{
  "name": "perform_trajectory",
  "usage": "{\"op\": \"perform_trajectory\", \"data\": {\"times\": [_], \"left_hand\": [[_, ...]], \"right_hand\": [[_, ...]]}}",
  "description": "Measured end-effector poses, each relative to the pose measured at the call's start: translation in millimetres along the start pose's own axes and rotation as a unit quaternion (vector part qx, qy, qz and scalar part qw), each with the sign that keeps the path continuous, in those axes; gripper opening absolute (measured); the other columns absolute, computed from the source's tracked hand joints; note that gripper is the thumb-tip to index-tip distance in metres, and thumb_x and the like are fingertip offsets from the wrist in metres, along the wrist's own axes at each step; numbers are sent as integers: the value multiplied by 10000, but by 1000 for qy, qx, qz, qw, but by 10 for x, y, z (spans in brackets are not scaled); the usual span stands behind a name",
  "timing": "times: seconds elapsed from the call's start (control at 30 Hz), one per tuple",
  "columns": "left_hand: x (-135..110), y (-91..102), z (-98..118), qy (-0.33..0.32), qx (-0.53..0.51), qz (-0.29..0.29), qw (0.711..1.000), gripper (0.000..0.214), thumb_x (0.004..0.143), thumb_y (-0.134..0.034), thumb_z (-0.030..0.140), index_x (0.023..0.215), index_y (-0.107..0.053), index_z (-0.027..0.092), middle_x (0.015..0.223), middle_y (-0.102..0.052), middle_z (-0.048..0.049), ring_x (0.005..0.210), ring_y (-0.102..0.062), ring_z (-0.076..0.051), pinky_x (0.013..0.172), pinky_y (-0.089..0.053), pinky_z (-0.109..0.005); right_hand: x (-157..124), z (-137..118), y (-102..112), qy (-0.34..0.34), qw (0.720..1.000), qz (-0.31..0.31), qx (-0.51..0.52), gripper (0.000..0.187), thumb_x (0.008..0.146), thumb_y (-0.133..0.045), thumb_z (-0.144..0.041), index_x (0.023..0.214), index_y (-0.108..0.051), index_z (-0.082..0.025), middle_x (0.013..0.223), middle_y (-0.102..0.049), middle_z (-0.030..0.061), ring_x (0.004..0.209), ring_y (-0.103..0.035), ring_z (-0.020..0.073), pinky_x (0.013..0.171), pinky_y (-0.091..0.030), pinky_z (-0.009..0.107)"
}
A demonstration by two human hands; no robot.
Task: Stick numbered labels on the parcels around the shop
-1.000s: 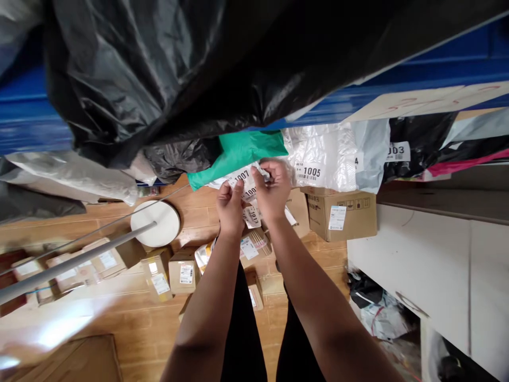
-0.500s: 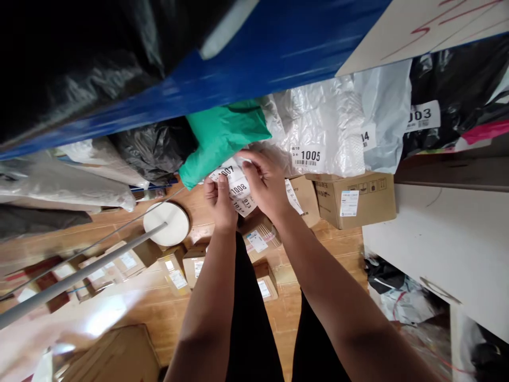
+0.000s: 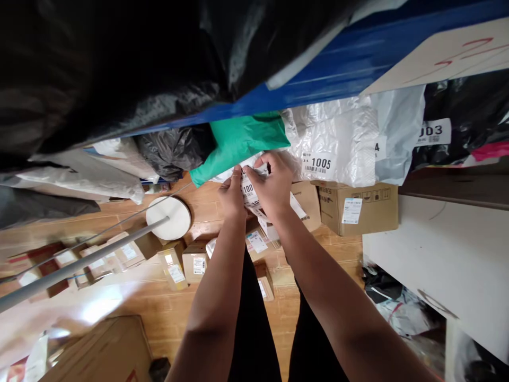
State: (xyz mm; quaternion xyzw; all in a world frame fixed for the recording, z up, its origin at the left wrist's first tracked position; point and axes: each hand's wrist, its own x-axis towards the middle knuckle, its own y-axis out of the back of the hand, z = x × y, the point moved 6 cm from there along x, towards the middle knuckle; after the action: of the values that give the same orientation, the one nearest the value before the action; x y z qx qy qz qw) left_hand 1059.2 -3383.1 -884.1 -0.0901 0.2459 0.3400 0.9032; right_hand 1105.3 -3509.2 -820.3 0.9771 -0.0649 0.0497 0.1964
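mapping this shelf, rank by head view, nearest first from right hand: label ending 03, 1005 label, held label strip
1. Held label strip, touching the right hand
2. 1005 label, right of it
3. Label ending 03, far right

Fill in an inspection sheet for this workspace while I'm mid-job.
Surface: wooden floor with boxes on it.
Job's things: label strip, partly covered; green bag just above it in the picture, contact unclear.
Clutter: loose bags at lower right.
Left hand: pinching the label strip.
Right hand: also on the label strip.
Cables: thin dark line near the pole, possibly a cord.
Surroundings: blue shelf edge; black bag overhead.
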Motion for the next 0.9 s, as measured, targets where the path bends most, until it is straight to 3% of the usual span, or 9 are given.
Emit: {"op": "perform_trajectory", "data": {"times": [0.2, 0.33, 0.4, 0.5, 0.57, 0.63, 0.73, 0.83, 0.9], "left_hand": [[-145, 441, -121, -12, 203, -11, 979, 520, 680, -737, 508, 450, -425, 161, 431, -331, 73, 430, -296, -47, 417, -227, -195], [-488, 741, 22, -100, 202, -19, 974, 295, 715, -744, 380, 580, -614, 152, 538, -543, 38, 516, -444, -78, 504, -345, -186], [-671, 843, 161, -150, 185, -9, 971, 195, 724, -741, 341, 659, -682, 167, 616, -626, 13, 574, -514, -103, 557, -397, -198], [-899, 892, 385, -210, 138, 13, 968, 171, 729, -740, 326, 646, -684, 187, 613, -638, 15, 571, -531, -113, 574, -420, -212], [-995, 832, 511, -236, 109, 18, 966, 184, 732, -742, 330, 631, -670, 194, 602, -627, 23, 556, -517, -107, 568, -414, -211], [-1025, 704, 594, -242, 95, 12, 966, 210, 768, -713, 345, 630, -661, 195, 609, -614, 21, 565, -507, -107, 576, -411, -211], [-969, 411, 649, -232, 125, -48, 963, 327, 866, -596, 361, 590, -634, 189, 611, -564, 3, 601, -499, -120, 621, -416, -228], [-925, 117, 702, -255, 185, -154, 937, 252, 854, -608, 307, 640, -682, 197, 717, -587, -28, 708, -544, -149, 698, -431, -255], [-959, -31, 725, -258, 216, -265, 904, 87, 770, -696, 259, 704, -727, 212, 810, -626, -48, 767, -577, -169, 707, -443, -263]], "right_hand": [[19, 98, 12, -14, 998, -52, -42, 249, 769, -654, -155, 897, -458, -239, 871, -552, 23, 860, -556, 223, 778, -483, 397], [-155, 6, 243, -25, 998, -55, -16, 304, 784, -675, -239, 1019, -482, -232, 1035, -543, 76, 975, -563, 249, 818, -505, 416], [-320, -69, 346, -32, 993, -104, 53, 426, 756, -724, -319, 1100, -488, -235, 1106, -555, 82, 1034, -568, 243, 897, -497, 417], [-661, -121, 362, -99, 929, -285, 215, 530, 727, -754, -392, 1169, -502, -242, 1083, -631, 58, 995, -625, 212, 884, -525, 388], [-863, -97, 394, -166, 880, -352, 273, 411, 748, -732, -419, 1074, -574, -226, 970, -675, 40, 884, -660, 195, 775, -558, 353], [-945, -40, 484, -214, 876, -329, 280, 259, 790, -695, -416, 927, -622, -209, 858, -679, 26, 774, -658, 175, 687, -556, 323], [-908, -8, 664, -229, 909, -227, 264, 180, 826, -665, -385, 857, -630, -211, 808, -668, 17, 718, -638, 160, 665, -546, 312], [-798, -92, 865, -179, 945, -119, 245, 141, 845, -642, -372, 842, -631, -231, 971, -658, 41, 911, -643, 192, 800, -548, 359], [-747, -199, 986, -126, 960, -79, 237, 128, 823, -667, -355, 798, -622, -238, 1188, -596, 49, 1123, -578, 224, 937, -504, 414]]}}
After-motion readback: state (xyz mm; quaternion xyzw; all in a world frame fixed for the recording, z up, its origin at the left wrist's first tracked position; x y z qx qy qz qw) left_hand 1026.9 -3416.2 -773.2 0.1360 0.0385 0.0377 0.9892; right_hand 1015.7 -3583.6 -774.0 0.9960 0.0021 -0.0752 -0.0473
